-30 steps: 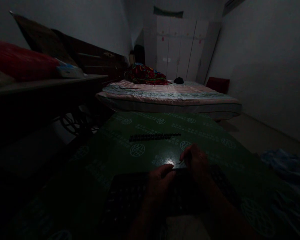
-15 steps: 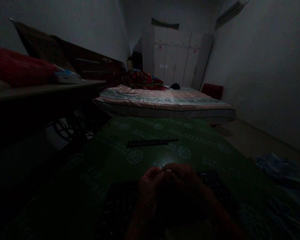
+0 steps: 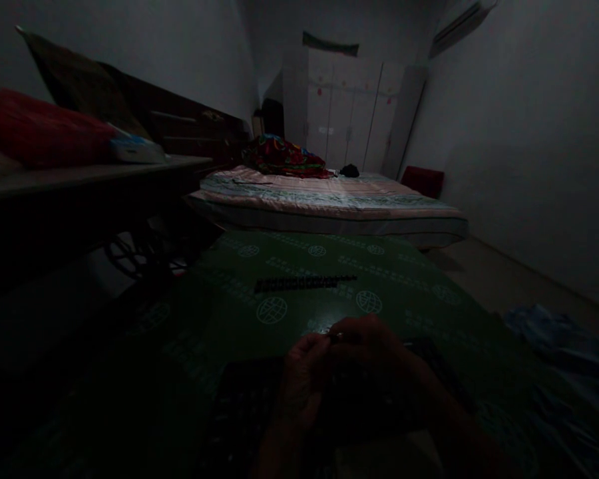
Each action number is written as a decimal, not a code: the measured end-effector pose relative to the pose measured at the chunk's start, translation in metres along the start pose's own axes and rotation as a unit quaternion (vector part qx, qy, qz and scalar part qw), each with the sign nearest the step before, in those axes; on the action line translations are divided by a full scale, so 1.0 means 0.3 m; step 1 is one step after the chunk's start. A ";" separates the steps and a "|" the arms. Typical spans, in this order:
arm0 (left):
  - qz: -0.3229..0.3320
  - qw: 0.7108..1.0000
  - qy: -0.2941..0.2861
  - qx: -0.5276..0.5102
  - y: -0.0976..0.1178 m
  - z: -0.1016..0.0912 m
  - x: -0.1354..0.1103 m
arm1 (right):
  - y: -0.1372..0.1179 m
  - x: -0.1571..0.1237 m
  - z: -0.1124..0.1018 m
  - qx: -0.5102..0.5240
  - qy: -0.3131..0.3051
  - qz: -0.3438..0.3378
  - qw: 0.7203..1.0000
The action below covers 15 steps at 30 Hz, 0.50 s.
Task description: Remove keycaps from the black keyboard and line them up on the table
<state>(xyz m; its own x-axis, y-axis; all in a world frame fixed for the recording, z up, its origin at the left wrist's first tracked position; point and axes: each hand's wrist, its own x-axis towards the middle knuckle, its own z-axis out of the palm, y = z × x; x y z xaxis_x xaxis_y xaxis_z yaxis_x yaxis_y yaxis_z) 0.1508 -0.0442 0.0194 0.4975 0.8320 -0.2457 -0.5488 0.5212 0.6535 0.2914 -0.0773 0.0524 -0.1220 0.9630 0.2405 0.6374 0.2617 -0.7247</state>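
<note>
My left hand (image 3: 303,376) and my right hand (image 3: 372,346) meet at the fingertips above a dark keyboard (image 3: 247,399). Between them they pinch a small dark piece (image 3: 335,338) with a bright glint, about the size of a keycap; the dim light hides its exact kind. Both hands are closed, thumbs against fingers. Beyond them, rows of small black keycap-like pieces (image 3: 299,284) lie lined up on the green table (image 3: 219,332). My forearms cover much of the keyboard's middle.
A pale, box-like thing (image 3: 389,459) lies at the near edge. Blue cloth (image 3: 564,339) is to the right, below the table. A bed (image 3: 339,206) stands beyond the far edge. On the left, a shelf (image 3: 184,163) holds a red bag (image 3: 40,130) and a small box (image 3: 137,150).
Both hands have shifted slightly up and to the right, still pinched together. The small piece between the fingertips now shows as a darker shape. The lined-up pieces have stayed put.
</note>
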 end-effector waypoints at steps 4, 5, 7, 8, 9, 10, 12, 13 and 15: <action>0.013 1.000 0.006 -0.012 0.000 -0.008 0.008 | -0.009 0.024 -0.012 -0.048 -0.034 -0.019 0.998; 0.019 1.000 0.015 -0.015 0.001 -0.008 0.011 | -0.012 0.031 -0.013 -0.057 -0.039 -0.025 0.997; 0.033 0.999 0.036 -0.022 0.002 -0.008 0.015 | -0.013 0.046 -0.018 -0.065 -0.046 -0.036 0.996; 0.038 0.998 0.042 -0.027 0.002 -0.007 0.017 | -0.009 0.055 -0.023 -0.066 -0.048 -0.039 0.996; 0.042 0.998 0.043 -0.033 0.002 -0.007 0.018 | 0.001 0.066 -0.030 -0.066 -0.048 -0.040 0.996; 0.042 0.998 0.040 -0.038 0.002 -0.006 0.018 | 0.017 0.079 -0.040 -0.065 -0.044 -0.035 0.996; 0.037 0.998 0.024 -0.040 -0.002 -0.006 0.014 | 0.075 0.113 -0.065 -0.073 -0.029 0.001 0.997; 0.030 0.999 0.017 -0.034 -0.004 -0.005 0.010 | 0.114 0.133 -0.077 -0.087 -0.017 0.033 0.996; 0.016 1.000 0.012 -0.012 -0.011 -0.002 0.000 | 0.207 0.176 -0.096 -0.168 0.001 0.093 0.981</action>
<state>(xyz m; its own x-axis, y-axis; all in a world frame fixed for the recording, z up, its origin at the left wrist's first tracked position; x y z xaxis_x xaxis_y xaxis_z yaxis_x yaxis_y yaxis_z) 0.1522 -0.0457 0.0169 0.4630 0.8525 -0.2426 -0.5807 0.4986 0.6435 0.3464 -0.0119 0.0387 0.0217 0.9918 0.1262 0.8638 0.0450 -0.5018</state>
